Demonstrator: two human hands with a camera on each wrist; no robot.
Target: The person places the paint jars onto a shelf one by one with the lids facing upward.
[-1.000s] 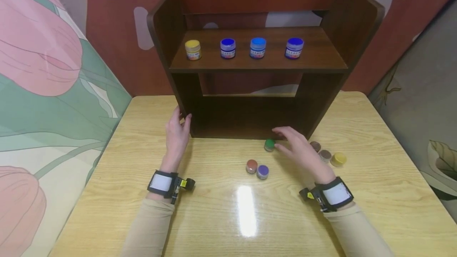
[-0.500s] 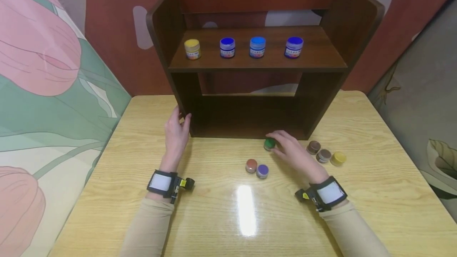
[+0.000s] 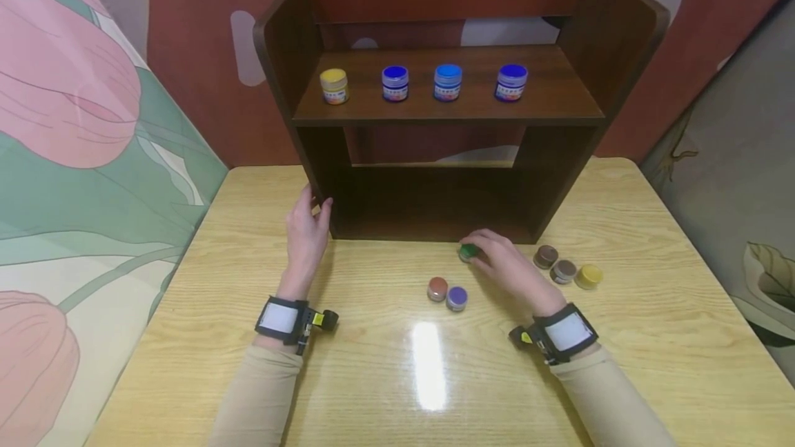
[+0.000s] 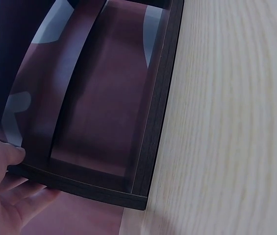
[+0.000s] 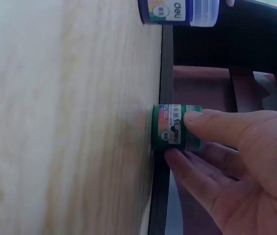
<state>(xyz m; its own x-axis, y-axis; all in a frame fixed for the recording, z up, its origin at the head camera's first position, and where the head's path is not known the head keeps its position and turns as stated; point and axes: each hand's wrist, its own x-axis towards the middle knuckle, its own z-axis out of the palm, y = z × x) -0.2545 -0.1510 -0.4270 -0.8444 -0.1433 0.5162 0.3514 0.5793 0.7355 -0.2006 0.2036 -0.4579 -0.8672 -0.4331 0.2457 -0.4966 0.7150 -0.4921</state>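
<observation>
A dark brown two-tier wooden shelf [image 3: 435, 118] stands on the table. My left hand [image 3: 307, 233] grips its left side panel [image 4: 79, 188], the thumb on the inner face and the fingers outside. At the shelf's lower front edge, my right hand [image 3: 506, 264] pinches a small green paint jar [image 5: 170, 127] between thumb and fingers; the jar is upright, close to the tabletop. Left of that hand, a reddish-brown jar [image 3: 437, 288] and a purple jar [image 3: 457, 298] sit side by side. The purple jar's label [image 5: 166, 10] also shows in the right wrist view.
On the upper tier stand a yellow jar [image 3: 335, 86], a dark blue jar [image 3: 395, 83], a lighter blue jar [image 3: 448, 83] and another dark blue jar [image 3: 511, 83]. Right of my right hand are two brownish jars [image 3: 546, 256] and a yellow one [image 3: 589, 276].
My right hand has moved left to the green jar and taken hold of it, its fingers closing around the lid. My left hand has stayed on the shelf's side.
</observation>
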